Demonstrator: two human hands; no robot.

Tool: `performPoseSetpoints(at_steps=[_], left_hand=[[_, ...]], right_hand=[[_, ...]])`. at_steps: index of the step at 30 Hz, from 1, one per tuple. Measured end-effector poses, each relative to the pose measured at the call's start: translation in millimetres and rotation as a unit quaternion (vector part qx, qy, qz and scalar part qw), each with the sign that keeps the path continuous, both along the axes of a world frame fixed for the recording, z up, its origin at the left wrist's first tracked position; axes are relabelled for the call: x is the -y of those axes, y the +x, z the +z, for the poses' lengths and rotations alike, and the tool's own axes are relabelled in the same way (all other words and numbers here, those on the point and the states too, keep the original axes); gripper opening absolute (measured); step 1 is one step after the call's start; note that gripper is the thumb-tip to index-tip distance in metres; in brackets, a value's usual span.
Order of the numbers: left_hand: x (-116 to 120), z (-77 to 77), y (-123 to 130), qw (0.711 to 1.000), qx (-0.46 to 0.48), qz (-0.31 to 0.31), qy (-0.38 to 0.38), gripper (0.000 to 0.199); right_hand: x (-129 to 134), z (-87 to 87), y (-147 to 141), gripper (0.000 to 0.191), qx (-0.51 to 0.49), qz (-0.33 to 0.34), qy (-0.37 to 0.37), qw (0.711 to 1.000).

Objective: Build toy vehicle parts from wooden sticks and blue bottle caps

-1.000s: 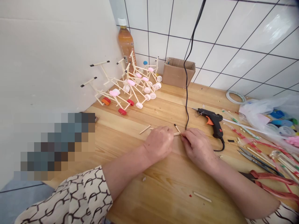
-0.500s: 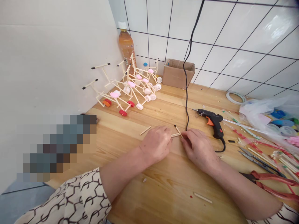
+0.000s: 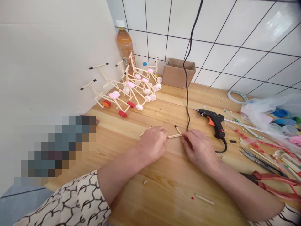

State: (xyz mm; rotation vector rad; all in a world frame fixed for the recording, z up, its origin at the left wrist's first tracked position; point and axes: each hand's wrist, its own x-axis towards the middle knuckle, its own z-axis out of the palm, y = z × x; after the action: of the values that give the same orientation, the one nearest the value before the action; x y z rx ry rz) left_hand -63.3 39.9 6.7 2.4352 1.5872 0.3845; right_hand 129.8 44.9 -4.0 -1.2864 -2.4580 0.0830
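My left hand (image 3: 152, 144) rests curled on the wooden worktop (image 3: 150, 201), over the end of a loose matchstick (image 3: 142, 134). Its fingers stop just short of a flat matchstick (image 3: 174, 136) that runs across to my right hand (image 3: 199, 149). My right fingertips pinch that stick's far end, where it meets a tilted black-tipped matchstick (image 3: 178, 131). Whether my left hand grips anything is hidden by its curled fingers.
Matchstick frames with bottle-cap wheels (image 3: 122, 97) stand at the back left. A black cable (image 3: 187, 94) hangs behind my hands. A hot glue gun (image 3: 213, 121) lies right of them, with scissors (image 3: 258, 162), red-handled pliers (image 3: 275, 185) and a plastic bag (image 3: 270, 116) farther right.
My left hand has slid slightly left, away from the flat matchstick, and now covers more of the loose stick. My right hand stays at the sticks. The view has shifted slightly.
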Motion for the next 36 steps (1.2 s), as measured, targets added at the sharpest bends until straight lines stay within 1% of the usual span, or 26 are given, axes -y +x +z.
performPoseSetpoints(at_steps=[13,24,36], left_hand=[[0.3,-2.5,1.1,1.0,0.014,-0.013,0.008,0.019],[0.2,1.4,0.9,1.0,0.02,0.001,-0.019,0.018],[0.3,-1.2,1.8,0.999,0.029,0.0,-0.016,0.016]], right_hand=[[0.6,0.0,-0.6,0.016,-0.003,0.004,0.004,1.0],[0.5,0.3,0.1,0.017,-0.002,0.004,0.005,1.0],[-0.3,-0.4,0.4,0.017,0.0,0.006,0.01,1.0]])
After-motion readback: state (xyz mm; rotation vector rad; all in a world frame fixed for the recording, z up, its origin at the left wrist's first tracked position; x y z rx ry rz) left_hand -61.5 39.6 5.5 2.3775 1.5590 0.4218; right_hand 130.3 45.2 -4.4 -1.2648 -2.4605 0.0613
